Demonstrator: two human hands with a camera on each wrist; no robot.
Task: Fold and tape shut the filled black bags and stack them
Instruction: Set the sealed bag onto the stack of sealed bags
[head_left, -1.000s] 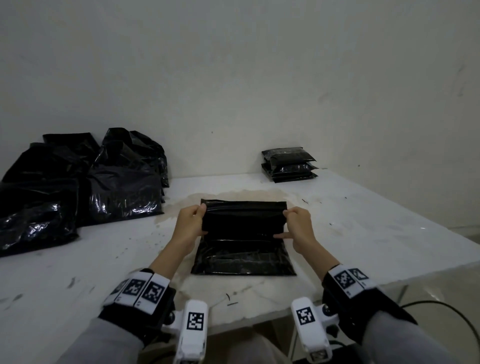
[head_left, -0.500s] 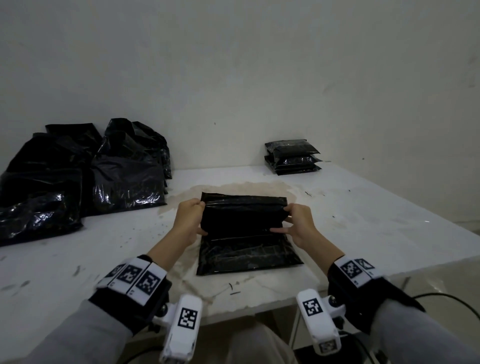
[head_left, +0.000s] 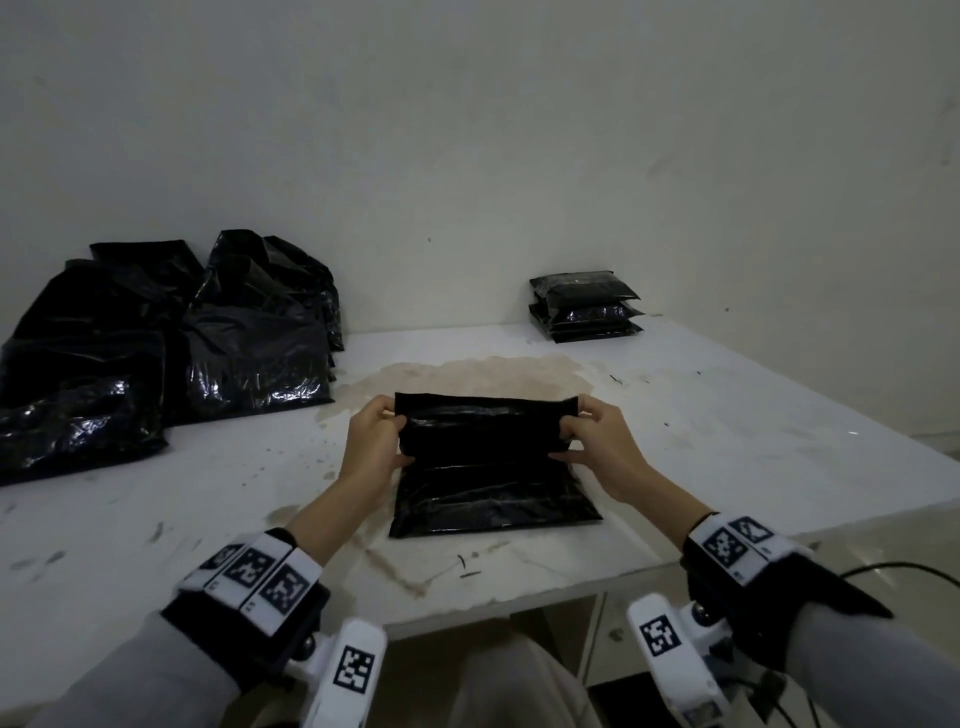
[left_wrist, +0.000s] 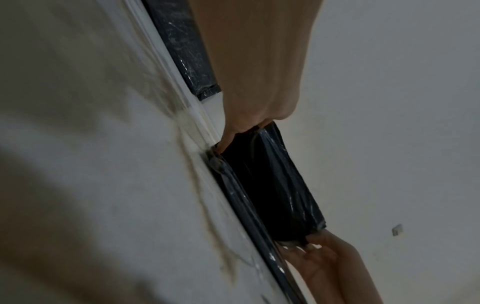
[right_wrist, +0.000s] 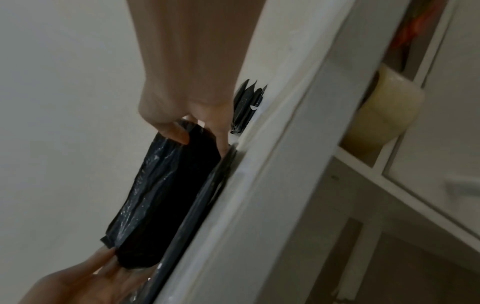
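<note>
A filled black bag (head_left: 493, 493) lies flat on the white table (head_left: 727, 441) in front of me. Its top flap (head_left: 485, 431) stands raised and folded toward me. My left hand (head_left: 376, 441) pinches the flap's left end and my right hand (head_left: 597, 441) pinches its right end. The left wrist view has the flap (left_wrist: 272, 185) stretched between my left hand (left_wrist: 241, 127) and the far right hand (left_wrist: 324, 253). From the right wrist, the flap (right_wrist: 166, 195) is held by my right hand (right_wrist: 189, 131).
A pile of loose black bags (head_left: 156, 332) fills the table's back left. A short stack of folded black bags (head_left: 584, 306) sits at the back right by the wall. A roll of clear tape (right_wrist: 384, 115) rests on a shelf under the table.
Both hands have drawn the bag's top flap further toward me, so it now stands more upright over the bag's body. The camera has tipped a little.
</note>
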